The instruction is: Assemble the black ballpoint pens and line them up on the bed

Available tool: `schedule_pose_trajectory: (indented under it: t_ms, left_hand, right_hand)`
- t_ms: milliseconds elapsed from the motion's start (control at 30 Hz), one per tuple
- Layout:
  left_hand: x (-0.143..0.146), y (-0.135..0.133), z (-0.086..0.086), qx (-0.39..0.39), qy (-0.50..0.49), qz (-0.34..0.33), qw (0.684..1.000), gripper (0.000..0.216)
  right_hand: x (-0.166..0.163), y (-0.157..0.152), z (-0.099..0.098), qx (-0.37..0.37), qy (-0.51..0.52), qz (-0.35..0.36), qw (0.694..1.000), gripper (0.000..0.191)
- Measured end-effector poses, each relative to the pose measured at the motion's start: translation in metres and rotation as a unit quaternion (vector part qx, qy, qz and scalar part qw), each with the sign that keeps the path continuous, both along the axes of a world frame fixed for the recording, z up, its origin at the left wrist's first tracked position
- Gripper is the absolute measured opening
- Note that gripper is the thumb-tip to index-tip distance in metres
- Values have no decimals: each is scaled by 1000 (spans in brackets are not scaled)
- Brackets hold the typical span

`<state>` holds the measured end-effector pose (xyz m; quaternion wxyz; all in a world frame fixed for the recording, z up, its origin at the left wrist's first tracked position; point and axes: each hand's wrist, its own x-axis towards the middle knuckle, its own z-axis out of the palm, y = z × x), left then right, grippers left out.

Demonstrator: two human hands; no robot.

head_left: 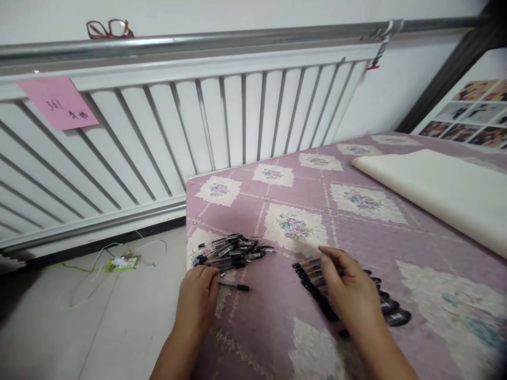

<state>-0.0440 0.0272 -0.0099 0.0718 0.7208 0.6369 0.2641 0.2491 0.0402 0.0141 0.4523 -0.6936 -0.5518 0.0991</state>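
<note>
My left hand (199, 291) is closed round one end of a black-capped pen (240, 286), which points right, low over the bed. Just beyond that hand lies a jumbled pile of similar pens (233, 249), clear-barrelled with black ends. Farther right, a slanting row of pens (317, 293) lies side by side on the cover. My right hand (352, 290) rests over this row and hides its middle. Its thumb and forefinger come together at the row's far edge; what is between them is not clear.
A purple floral cover (277, 206) spreads over the bed, with a folded cream cloth (435, 184) at right. Behind stand a white radiator (233, 116) and a metal pipe (237, 41) bearing glasses (110, 29). A power strip (123, 263) and cables lie on the floor left.
</note>
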Motion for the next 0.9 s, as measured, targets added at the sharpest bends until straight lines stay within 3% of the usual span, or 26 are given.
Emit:
schedule_pose_trajectory:
  t_ms: [133,267,433,500,600,900]
  left_hand:
    - [5,-3,6,-61,90,34,994,18]
    - [9,-3,10,-78,116,50,989,16]
    - [12,-2,9,-97,126,37,987,17]
    - [14,-2,10,-98,117,15,988,17]
    - [15,-3,10,-99,105,1,990,17]
    - [21,5,9,-72,110,-15,991,17]
  right_hand:
    - [-43,-7,-7,16,-31,137,990,25]
    - [-85,-12,-15,-48,-108,240,964,20]
    - [-111,-14,-21,-134,-206,246,938,27]
    - [-111,-14,-21,-145,-227,259,927,22]
    - [-109,-15,-21,-139,-220,282,924,6]
    - [-99,-11,-28,-80,-165,279,943,14]
